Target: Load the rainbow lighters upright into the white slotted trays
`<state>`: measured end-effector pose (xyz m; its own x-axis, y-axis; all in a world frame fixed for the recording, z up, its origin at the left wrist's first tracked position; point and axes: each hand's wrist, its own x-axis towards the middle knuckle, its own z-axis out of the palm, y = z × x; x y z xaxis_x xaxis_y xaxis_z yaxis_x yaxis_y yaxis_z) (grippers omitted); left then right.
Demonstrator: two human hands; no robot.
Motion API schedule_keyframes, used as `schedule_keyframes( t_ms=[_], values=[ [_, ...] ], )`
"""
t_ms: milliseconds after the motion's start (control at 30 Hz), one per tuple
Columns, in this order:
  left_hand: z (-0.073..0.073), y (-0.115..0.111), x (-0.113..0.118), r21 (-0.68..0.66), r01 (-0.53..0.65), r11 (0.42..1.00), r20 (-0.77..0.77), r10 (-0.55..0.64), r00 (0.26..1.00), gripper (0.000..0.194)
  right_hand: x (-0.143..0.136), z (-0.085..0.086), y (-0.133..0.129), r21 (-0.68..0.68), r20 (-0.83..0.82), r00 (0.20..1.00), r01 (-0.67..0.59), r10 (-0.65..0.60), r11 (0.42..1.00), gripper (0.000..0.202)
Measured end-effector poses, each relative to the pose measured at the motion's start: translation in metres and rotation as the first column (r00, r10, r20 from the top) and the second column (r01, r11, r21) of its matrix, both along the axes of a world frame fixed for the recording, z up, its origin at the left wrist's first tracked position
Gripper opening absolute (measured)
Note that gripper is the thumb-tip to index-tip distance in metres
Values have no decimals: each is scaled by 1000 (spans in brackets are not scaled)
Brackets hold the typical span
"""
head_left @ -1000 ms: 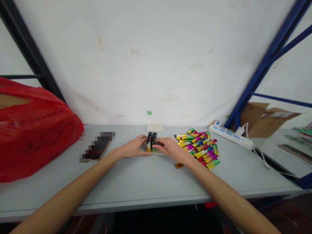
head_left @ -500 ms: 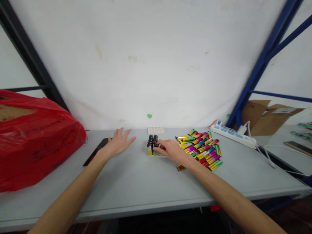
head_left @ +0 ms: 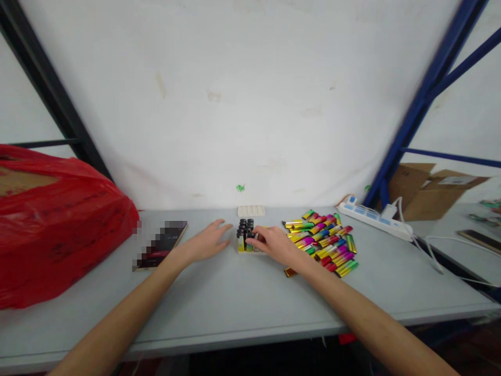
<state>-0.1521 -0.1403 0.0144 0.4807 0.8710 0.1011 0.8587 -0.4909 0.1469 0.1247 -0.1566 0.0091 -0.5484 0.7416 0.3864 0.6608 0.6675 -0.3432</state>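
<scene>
Several black-topped lighters [head_left: 241, 241] stand upright in rows in a small white tray [head_left: 254, 254] at the middle of the table. My right hand [head_left: 270, 241] is at the right side of these rows, its thumb and fingers pinched round a lighter [head_left: 250, 239] that they partly cover. To the left of the tray, my left hand [head_left: 211, 241] holds nothing, with its fingers spread toward the lighters. A loose pile of shiny, multicoloured lighters [head_left: 324, 237] lies just right of my right hand. Behind the tray, a white holder with small compartments [head_left: 251, 211] rests near the wall.
A phone [head_left: 166, 243] lies at the left of the table [head_left: 235, 308], beside a large red plastic bag [head_left: 62, 230]. At the right back are a white power strip [head_left: 373, 218] with cables, a blue metal frame [head_left: 415, 109] and an open cardboard box [head_left: 426, 193].
My left hand has moved right, away from the phone and closer to the tray, uncovering more of the phone. My right hand has stayed nearly in place at the lighters.
</scene>
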Motion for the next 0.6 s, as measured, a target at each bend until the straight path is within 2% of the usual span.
schedule_keyframes(
  t_ms=[100,233,367,600],
  values=[
    [-9,0,9,-1,170,985,121,-169,978,51,-2,0,0,-16,11,1000,14,-14,1000,30],
    [-10,-3,17,1,275,961,219,-268,938,52,-3,3,-2,0,42,998,40,-40,999,32],
    [-8,-5,18,-17,300,954,266,-285,921,63,-3,6,-5,-4,58,997,57,-57,998,32],
    [-6,-7,23,-70,270,960,319,-235,918,77,-3,8,-2,-41,41,999,18,-16,999,31]
  ],
)
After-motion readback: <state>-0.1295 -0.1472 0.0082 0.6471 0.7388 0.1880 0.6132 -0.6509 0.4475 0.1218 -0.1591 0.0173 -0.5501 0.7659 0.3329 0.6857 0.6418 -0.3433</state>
